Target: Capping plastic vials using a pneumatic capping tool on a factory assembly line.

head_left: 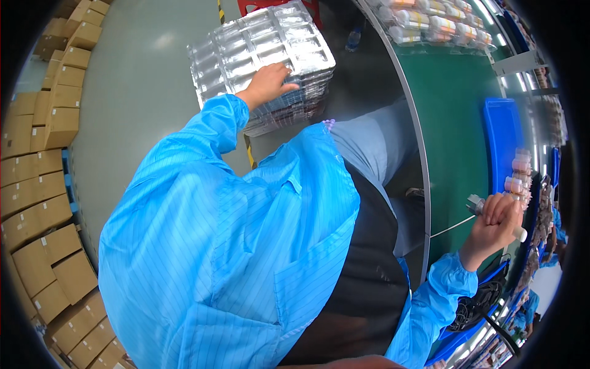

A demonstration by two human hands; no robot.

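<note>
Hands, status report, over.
Left hand flat on the stack of clear trays, no grip. Right hand closed around a small tool over the green table. Nothing in the way.

Light: bright, even, from overhead
Glare: on the clear blister trays (pixel 264 55) and grey floor (pixel 147 92)
Edges: black fisheye rim, conveyor edge (pixel 413 117) bowed
Blur: slight toward the right rim

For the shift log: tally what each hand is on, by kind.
Stack of clear plastic trays under the left hand: 1
Small tool with a cable in the right hand: 1
Total: 2
</note>
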